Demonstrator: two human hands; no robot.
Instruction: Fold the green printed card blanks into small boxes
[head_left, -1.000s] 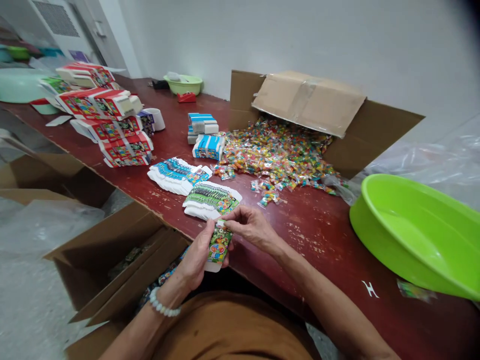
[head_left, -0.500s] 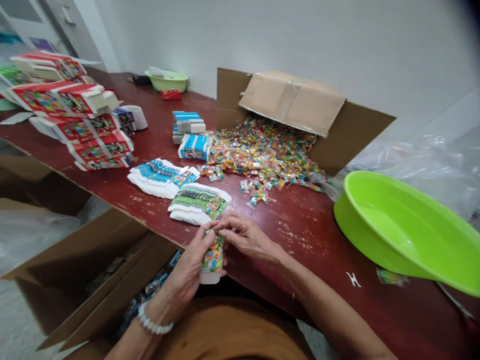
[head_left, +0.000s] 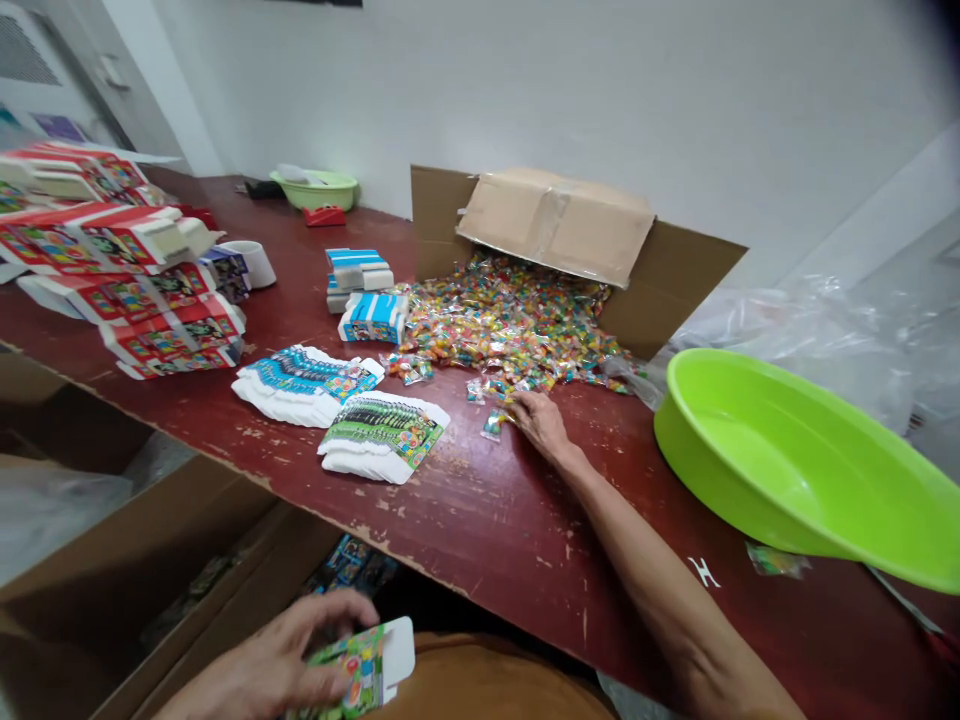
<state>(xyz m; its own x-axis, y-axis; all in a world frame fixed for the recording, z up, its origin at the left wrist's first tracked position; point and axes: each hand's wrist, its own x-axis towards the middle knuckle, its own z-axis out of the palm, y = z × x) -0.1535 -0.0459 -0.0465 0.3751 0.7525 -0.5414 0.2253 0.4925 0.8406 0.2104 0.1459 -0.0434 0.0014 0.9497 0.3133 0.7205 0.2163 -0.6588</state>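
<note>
Low at the front, my left hand [head_left: 281, 655] is closed around a small green printed carton [head_left: 366, 668] with its white end flap standing open. My right hand [head_left: 543, 424] reaches over the table, its fingers curled down at the near edge of a heap of wrapped candies [head_left: 502, 325]. A small clear candy packet [head_left: 493, 424] is at those fingertips. To the left of this hand lie a fanned stack of flat green cartons [head_left: 386, 435] and, behind it, a fanned stack of flat blue cartons [head_left: 307, 385].
A tipped cardboard box [head_left: 555, 225] spills the candies. At right stands a large lime-green basin [head_left: 750, 440], with a stray candy packet [head_left: 778, 560] beside it. Red carton bundles [head_left: 172, 325] are stacked left; blue bundles [head_left: 373, 318] stand mid-table. An open carton [head_left: 187, 580] sits below the table edge.
My right hand has left the green carton and moved forward to the candies. My left hand has drawn the carton down and left, toward my body. The view has shifted slightly.
</note>
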